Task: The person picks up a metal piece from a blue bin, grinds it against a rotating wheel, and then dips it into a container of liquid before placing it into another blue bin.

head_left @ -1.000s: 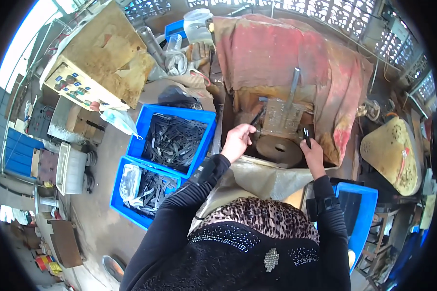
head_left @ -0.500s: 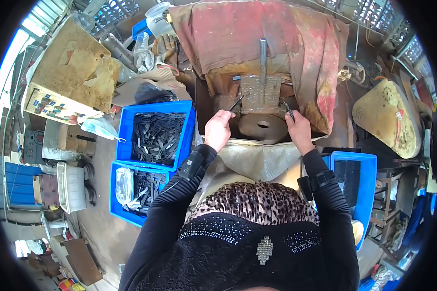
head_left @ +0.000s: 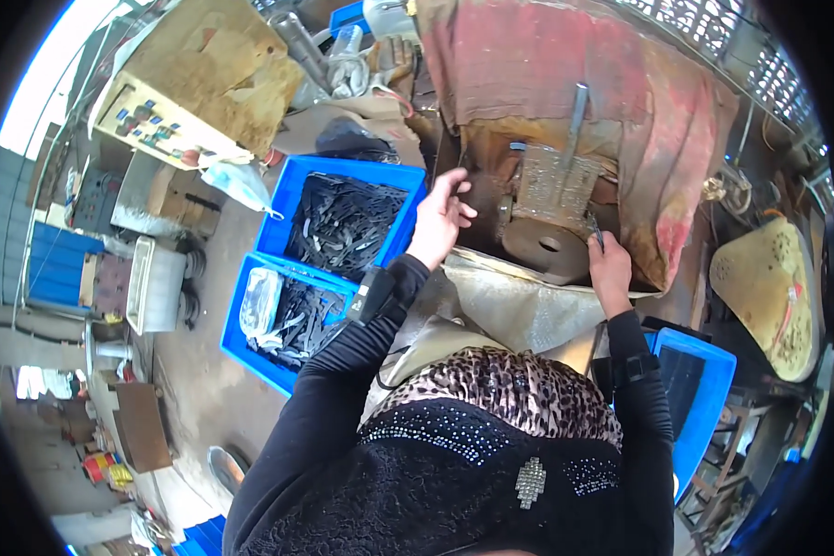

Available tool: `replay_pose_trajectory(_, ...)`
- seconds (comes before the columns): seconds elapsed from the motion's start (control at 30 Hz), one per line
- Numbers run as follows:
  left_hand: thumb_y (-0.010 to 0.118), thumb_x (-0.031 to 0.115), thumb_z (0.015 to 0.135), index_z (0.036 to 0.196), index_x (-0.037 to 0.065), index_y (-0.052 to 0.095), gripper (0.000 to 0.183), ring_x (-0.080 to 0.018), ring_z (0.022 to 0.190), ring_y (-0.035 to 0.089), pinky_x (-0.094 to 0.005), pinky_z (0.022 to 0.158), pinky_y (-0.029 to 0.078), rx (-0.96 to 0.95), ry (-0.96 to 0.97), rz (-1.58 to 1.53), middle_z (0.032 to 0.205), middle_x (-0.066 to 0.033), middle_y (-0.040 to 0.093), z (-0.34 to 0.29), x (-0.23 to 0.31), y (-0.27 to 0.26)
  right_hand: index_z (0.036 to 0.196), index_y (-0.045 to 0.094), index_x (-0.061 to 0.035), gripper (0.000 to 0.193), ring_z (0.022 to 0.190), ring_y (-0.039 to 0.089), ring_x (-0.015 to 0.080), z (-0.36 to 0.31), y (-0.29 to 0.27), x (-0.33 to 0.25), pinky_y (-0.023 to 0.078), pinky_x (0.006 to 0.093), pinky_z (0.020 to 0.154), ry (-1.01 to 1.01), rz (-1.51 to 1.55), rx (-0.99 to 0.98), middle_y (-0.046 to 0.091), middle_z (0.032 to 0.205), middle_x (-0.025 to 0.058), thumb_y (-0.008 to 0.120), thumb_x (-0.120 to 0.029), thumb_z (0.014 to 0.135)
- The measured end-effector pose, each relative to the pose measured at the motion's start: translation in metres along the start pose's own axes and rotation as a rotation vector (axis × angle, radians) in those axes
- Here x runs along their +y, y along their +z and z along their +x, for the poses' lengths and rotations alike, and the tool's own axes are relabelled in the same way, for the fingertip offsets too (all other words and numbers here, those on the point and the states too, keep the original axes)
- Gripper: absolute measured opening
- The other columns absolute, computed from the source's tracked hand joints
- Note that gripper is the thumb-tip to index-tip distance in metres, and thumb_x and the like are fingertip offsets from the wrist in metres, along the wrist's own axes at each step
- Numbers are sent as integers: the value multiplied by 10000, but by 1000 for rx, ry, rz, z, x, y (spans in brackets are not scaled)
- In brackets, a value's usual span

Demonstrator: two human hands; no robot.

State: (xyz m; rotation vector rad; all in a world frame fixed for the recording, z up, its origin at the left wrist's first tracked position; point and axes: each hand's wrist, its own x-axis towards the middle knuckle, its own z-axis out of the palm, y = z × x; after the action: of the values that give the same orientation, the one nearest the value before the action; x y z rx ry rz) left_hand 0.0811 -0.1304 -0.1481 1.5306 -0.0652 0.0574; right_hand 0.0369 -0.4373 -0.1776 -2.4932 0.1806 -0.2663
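a dark strip (head_left: 597, 230) is pinched by the right hand (head_left: 611, 270), its end left free beside the wheel (head_left: 532, 258), likely for finger clearance; the left hand (head_left: 442, 219) is held loosely spread, seemingly empty, near the blue bin (head_left: 276, 221).

The farther blue bin (head_left: 274, 234) carries a heap of dark strips (head_left: 347, 222); the nearer blue bin (head_left: 250, 360) carries more strips (head_left: 310, 315) and a clear plastic package (head_left: 261, 298).
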Motion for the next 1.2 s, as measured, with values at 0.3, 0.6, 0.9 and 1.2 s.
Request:
replay_pose_trajectory(0.3,549,-39,819,1207,61,596,404,-220,752,660,-320,714,533,418,-18,357,873,-120,690,1,-73,-171,919,568,-22,219,692,557,385,9,8,3,447,402,644,-38,66,-12,571,751,214,547,-239,942)
replay_pose_trajectory(0.6,669,160,737,1019,50,663,304,-383,909,645,-449,807,527,211,-390,1215,927,-199,674,-24,-177,-265,910,561,-27,259,790,572,461,6,12,2,443,492,646,-36,3,-56,590,794,257,543,-283,944)
replay_pose_trajectory(0.9,639,70,832,1168,-1,554,354,-357,942,591,-426,839,490,443,493,837,1011,-205,590,110,50,-141,877,563,-21,219,763,573,455,2,3,-14,435,495,635,67,-52,-30,591,763,250,569,-234,924)
replay_pose_trajectory(1.2,672,135,804,1396,-100,270,754,-472,1329,300,-454,1131,243,848,745,1079,1422,-351,294,289,134,-142,865,562,-10,213,744,577,446,1,4,-22,437,482,627,138,-149,-2,584,756,246,575,-217,915)
